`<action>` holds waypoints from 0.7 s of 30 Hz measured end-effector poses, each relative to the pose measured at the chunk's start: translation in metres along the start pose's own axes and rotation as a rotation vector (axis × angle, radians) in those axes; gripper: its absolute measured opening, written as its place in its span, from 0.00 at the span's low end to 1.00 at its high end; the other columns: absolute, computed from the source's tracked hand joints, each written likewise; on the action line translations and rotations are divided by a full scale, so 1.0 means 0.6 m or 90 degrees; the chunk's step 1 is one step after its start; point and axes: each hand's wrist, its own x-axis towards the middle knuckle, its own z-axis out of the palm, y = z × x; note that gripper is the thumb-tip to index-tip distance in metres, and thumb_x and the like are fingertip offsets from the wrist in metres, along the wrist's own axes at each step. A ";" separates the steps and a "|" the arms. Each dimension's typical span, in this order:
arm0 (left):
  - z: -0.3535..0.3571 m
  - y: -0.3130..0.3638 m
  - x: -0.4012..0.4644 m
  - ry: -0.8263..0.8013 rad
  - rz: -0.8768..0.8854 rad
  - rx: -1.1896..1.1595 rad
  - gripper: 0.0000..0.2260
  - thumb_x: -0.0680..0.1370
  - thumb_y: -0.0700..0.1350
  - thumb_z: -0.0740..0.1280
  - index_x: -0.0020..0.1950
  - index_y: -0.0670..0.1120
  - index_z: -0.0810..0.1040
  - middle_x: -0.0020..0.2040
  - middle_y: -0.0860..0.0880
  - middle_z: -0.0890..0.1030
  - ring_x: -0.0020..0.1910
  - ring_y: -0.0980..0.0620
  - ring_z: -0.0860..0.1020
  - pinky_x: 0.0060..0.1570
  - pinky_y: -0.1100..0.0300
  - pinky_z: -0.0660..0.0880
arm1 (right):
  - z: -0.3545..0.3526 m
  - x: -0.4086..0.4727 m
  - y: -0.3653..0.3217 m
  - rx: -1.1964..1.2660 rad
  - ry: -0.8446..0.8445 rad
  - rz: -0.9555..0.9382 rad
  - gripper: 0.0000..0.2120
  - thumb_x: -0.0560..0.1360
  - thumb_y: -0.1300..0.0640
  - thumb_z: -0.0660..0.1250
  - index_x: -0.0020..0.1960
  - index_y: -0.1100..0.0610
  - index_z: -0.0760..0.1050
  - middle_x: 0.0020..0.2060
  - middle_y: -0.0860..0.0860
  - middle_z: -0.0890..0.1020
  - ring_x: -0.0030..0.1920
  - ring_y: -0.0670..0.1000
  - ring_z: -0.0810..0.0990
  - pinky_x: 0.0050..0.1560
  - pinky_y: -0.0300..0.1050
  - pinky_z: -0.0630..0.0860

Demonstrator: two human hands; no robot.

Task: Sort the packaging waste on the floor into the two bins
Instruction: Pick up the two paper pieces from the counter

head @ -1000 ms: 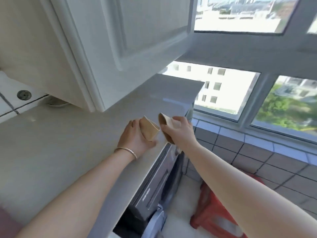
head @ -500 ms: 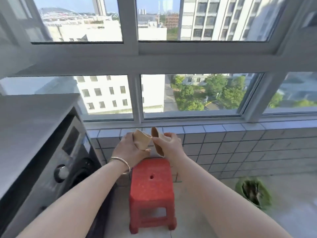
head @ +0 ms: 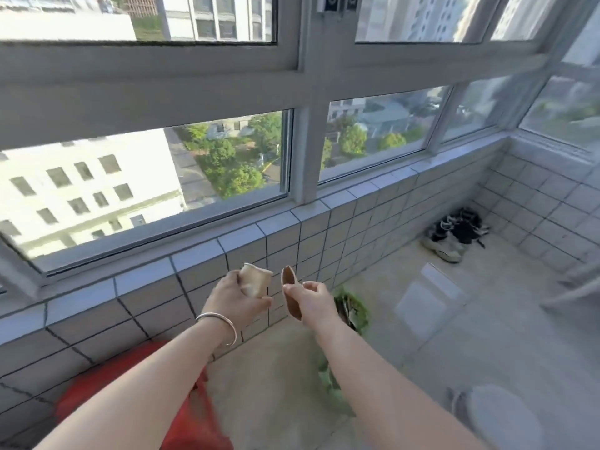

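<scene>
Left hand point(head: 234, 295) grips a crumpled paper cup point(head: 256, 281); right hand point(head: 311, 298) pinches a flattened brown cup point(head: 290, 295), held apart.

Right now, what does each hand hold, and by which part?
The left hand grips a crushed tan paper cup around its side. The right hand pinches a flattened brown paper piece at its middle edge.

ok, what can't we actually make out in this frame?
- Green-lined container, head view: right hand and forearm cover most of it; contents unclear.
- Red stool: motion-blurred, left arm crosses it.
- White round object, lower right: blurred, unidentifiable.
- Second bin: not identifiable.
</scene>
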 end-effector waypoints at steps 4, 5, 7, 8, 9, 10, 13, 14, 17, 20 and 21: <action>0.075 0.046 0.089 -0.088 0.011 -0.007 0.36 0.65 0.57 0.73 0.69 0.47 0.65 0.60 0.46 0.75 0.58 0.46 0.74 0.57 0.55 0.72 | -0.036 0.102 0.024 0.076 0.058 0.070 0.39 0.51 0.36 0.69 0.59 0.51 0.70 0.59 0.55 0.74 0.55 0.55 0.77 0.58 0.55 0.77; 0.091 0.055 0.112 -0.113 0.011 -0.006 0.36 0.65 0.58 0.73 0.69 0.48 0.65 0.60 0.47 0.75 0.58 0.46 0.74 0.57 0.54 0.72 | -0.043 0.125 0.029 0.097 0.073 0.087 0.40 0.50 0.36 0.69 0.58 0.52 0.70 0.59 0.55 0.74 0.55 0.54 0.78 0.58 0.55 0.77; 0.120 0.073 0.157 -0.162 0.011 0.017 0.36 0.63 0.59 0.72 0.68 0.49 0.66 0.59 0.47 0.76 0.56 0.47 0.75 0.56 0.54 0.74 | -0.057 0.166 0.041 0.133 0.105 0.122 0.38 0.49 0.37 0.69 0.56 0.52 0.71 0.58 0.55 0.76 0.53 0.54 0.78 0.55 0.53 0.78; 0.134 0.081 0.179 -0.180 0.011 0.035 0.36 0.62 0.60 0.71 0.66 0.49 0.67 0.57 0.48 0.77 0.54 0.47 0.76 0.54 0.53 0.75 | -0.065 0.179 0.043 0.151 0.116 0.141 0.35 0.51 0.37 0.70 0.55 0.52 0.72 0.58 0.55 0.76 0.52 0.53 0.78 0.50 0.49 0.78; 0.149 0.088 0.201 -0.195 0.012 0.051 0.35 0.61 0.61 0.70 0.64 0.50 0.68 0.55 0.48 0.77 0.52 0.48 0.77 0.53 0.53 0.76 | -0.073 0.191 0.045 0.168 0.125 0.159 0.32 0.54 0.38 0.70 0.54 0.51 0.72 0.57 0.55 0.76 0.50 0.53 0.78 0.43 0.45 0.77; 0.164 0.096 0.220 -0.207 0.009 0.061 0.34 0.61 0.60 0.70 0.63 0.49 0.69 0.54 0.49 0.77 0.51 0.48 0.77 0.52 0.53 0.76 | -0.082 0.203 0.048 0.190 0.132 0.177 0.28 0.58 0.39 0.71 0.53 0.51 0.72 0.57 0.55 0.75 0.47 0.53 0.77 0.38 0.42 0.73; 0.217 0.114 0.271 -0.245 -0.002 0.075 0.34 0.63 0.59 0.71 0.66 0.49 0.67 0.57 0.48 0.76 0.53 0.47 0.77 0.55 0.52 0.76 | -0.112 0.253 0.075 0.255 0.139 0.243 0.19 0.69 0.46 0.71 0.55 0.53 0.72 0.55 0.55 0.76 0.37 0.48 0.72 0.31 0.38 0.68; 0.238 0.120 0.285 -0.258 -0.009 0.080 0.36 0.63 0.59 0.71 0.68 0.49 0.66 0.58 0.47 0.76 0.54 0.46 0.77 0.56 0.51 0.76 | -0.124 0.269 0.086 0.266 0.141 0.261 0.18 0.70 0.47 0.70 0.55 0.53 0.72 0.53 0.54 0.76 0.37 0.48 0.72 0.31 0.38 0.68; 0.309 0.137 0.320 -0.291 -0.024 0.086 0.36 0.66 0.57 0.72 0.70 0.48 0.64 0.61 0.47 0.76 0.57 0.46 0.76 0.56 0.55 0.74 | -0.167 0.320 0.112 0.276 0.163 0.291 0.17 0.70 0.46 0.70 0.54 0.53 0.74 0.50 0.53 0.78 0.39 0.48 0.73 0.36 0.39 0.69; 0.389 0.154 0.352 -0.316 -0.067 0.083 0.34 0.70 0.55 0.71 0.72 0.48 0.62 0.64 0.47 0.74 0.57 0.47 0.74 0.54 0.57 0.71 | -0.218 0.387 0.138 0.266 0.151 0.318 0.14 0.72 0.46 0.68 0.51 0.54 0.74 0.41 0.50 0.77 0.38 0.48 0.73 0.37 0.40 0.69; 0.414 0.158 0.362 -0.321 -0.083 0.079 0.35 0.70 0.55 0.71 0.73 0.48 0.61 0.65 0.47 0.73 0.58 0.47 0.74 0.54 0.58 0.70 | -0.234 0.412 0.147 0.273 0.143 0.328 0.11 0.73 0.47 0.68 0.50 0.53 0.74 0.40 0.49 0.77 0.38 0.47 0.74 0.38 0.40 0.70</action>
